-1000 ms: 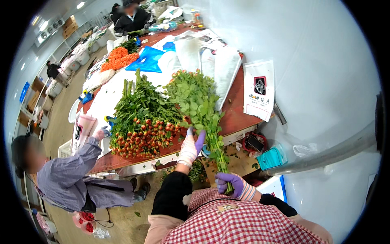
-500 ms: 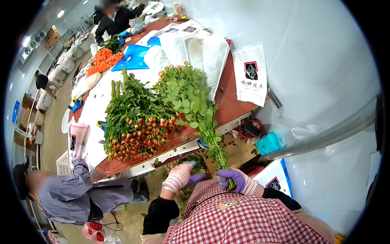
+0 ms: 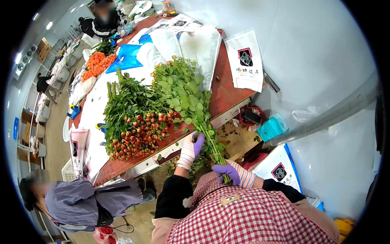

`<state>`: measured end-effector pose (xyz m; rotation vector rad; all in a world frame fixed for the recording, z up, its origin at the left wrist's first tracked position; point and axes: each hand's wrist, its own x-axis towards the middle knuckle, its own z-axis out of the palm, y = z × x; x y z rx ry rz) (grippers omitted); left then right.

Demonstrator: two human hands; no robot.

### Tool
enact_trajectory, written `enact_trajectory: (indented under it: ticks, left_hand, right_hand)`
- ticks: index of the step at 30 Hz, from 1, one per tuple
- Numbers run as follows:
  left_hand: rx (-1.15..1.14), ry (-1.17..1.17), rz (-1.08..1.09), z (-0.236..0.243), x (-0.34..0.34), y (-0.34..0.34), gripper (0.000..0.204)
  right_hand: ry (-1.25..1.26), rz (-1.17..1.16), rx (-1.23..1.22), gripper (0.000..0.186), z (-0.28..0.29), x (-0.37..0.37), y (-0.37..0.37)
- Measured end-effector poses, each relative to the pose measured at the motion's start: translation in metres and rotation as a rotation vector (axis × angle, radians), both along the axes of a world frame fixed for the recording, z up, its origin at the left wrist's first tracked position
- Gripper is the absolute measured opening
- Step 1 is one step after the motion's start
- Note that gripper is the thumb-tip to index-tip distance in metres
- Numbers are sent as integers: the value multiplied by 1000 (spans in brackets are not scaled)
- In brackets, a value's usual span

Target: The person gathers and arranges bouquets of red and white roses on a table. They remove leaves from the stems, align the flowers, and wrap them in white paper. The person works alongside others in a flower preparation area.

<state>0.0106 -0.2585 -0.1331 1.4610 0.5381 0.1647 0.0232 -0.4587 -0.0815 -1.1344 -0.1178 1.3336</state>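
Note:
My right hand (image 3: 229, 174), in a purple-and-striped glove, is closed around the lower stems of a long, leafy rose bunch (image 3: 187, 101), whose top lies on the red table (image 3: 227, 97). My left hand (image 3: 191, 148), gloved alike, is beside those stems, a little higher up, fingers loosely bent and apparently not gripping; their tips are hard to make out. Left of the held bunch lies a pile of red-orange rosebuds with dark leaves (image 3: 138, 134) on white paper. White wrapping sleeves (image 3: 203, 49) are under and behind the bunch's top.
A co-worker in grey (image 3: 73, 203) bends at lower left; others (image 3: 103, 20) work beyond orange flowers (image 3: 97, 65) and blue plastic (image 3: 124, 61). Printed sleeves hang at the right edge (image 3: 248, 61). Under the table are a red basket (image 3: 250, 116) and turquoise container (image 3: 270, 128). A wall rises rightward.
My left hand dropped, then rose back toward the stems. My right hand stays on them, slightly higher in view. The co-worker in grey has bent lower; the table has shifted leftward and up in view.

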Motion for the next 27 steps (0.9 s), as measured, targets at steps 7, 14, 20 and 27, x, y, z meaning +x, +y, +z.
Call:
enact_trajectory:
  ticks: [7,14,20,27]
  left_hand:
    - [326,336,-554,74,-75,18,19]
    - [766,240,-334,47,-22,3,36]
    - [459,-54,-561,61,-45,-18,17]
    - [793,485,-502,87,-67,1,25]
  right_hand:
    - [59,-1,-27,22,-7,7,-9]
    - [24,-37,-75,42,-9,-2,0]
    - [105,-53,-140,45,-20,4,-5]
    - [118,-75,-106,34,-23,3,-6]
